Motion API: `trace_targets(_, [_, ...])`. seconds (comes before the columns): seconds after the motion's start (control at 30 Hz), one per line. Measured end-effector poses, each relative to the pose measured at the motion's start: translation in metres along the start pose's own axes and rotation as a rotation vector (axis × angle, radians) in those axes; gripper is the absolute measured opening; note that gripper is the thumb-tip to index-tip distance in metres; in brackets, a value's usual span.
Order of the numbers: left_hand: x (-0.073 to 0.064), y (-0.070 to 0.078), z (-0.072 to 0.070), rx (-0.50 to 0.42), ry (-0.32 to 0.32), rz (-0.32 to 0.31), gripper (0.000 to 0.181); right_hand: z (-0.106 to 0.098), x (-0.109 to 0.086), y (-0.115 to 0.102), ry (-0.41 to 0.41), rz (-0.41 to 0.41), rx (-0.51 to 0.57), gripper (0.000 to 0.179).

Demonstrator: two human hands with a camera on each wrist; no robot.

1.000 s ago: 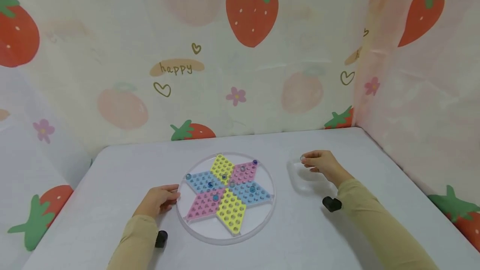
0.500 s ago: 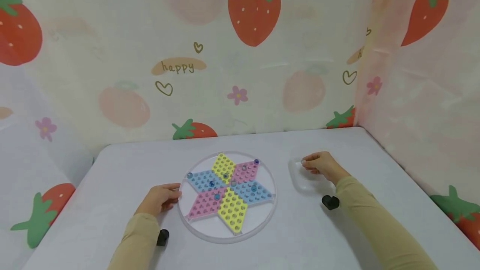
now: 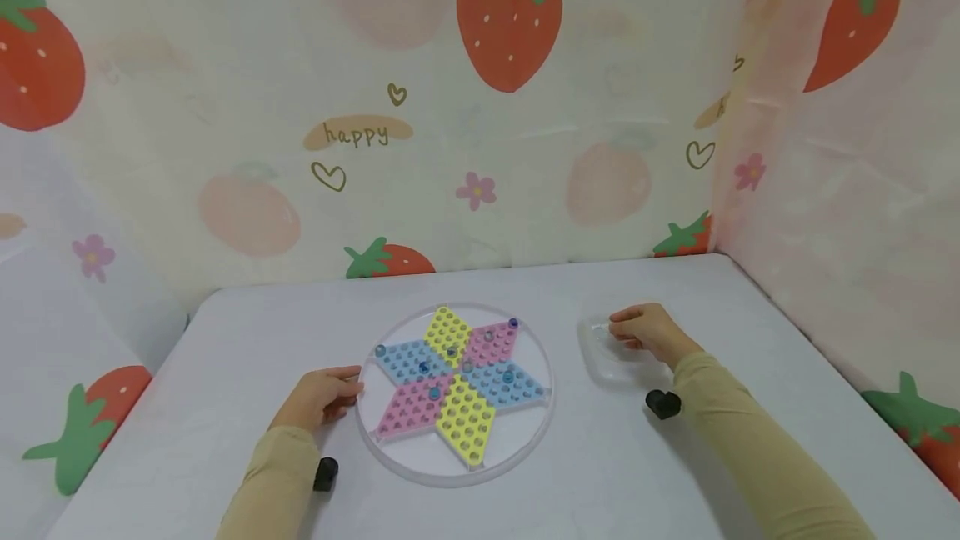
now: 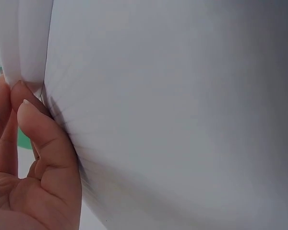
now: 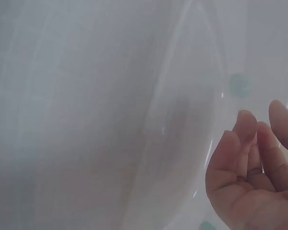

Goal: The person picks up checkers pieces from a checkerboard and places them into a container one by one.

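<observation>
White table [image 3: 600,448]; clear tray [image 3: 589,365] near a star-patterned board [image 3: 463,427] holding marbles [image 3: 435,393].

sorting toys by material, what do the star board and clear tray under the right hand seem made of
Star board: probably molded plastic, smooth finish; even blocks of color, regular holes. Clear tray: likely plastic, glossy and see-through, with bright edge glints.

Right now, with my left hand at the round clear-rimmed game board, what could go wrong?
First, if the left fingers jerk the round clear-rimmed game board, the small blue and clear glassy marbles could perhaps roll from their holes in the pink, blue and yellow star. Second, the rounded clear plastic box nearly blends into the white tabletop, so the right fingers might bump it.
</observation>
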State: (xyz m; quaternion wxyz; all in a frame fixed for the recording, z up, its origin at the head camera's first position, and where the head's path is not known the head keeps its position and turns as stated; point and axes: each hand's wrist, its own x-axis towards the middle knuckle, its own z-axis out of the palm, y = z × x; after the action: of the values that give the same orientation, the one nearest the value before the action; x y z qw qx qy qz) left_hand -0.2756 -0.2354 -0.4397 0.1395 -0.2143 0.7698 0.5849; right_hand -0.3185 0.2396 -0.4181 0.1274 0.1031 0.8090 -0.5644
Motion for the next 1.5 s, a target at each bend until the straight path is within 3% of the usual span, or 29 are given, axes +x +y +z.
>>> trace_targets(0.27, [-0.001,0.001,0.0,-0.005,0.001,-0.002,0.048,-0.007,-0.007,-0.008,0.011,-0.024,-0.039,0.042])
trace_targets(0.53, [0.0,0.002,0.001,0.0,0.008,-0.004,0.048,-0.006,-0.023,-0.018,0.0,-0.122,0.02,0.048])
trace_targets(1.07, [-0.003,0.002,0.001,-0.023,0.016,-0.001,0.048,0.013,-0.047,-0.033,-0.012,-0.233,0.161,0.04])
trace_targets(1.5, [0.0,0.0,0.0,-0.026,0.001,0.019,0.048,0.038,-0.052,-0.034,-0.09,-0.289,0.233,0.034])
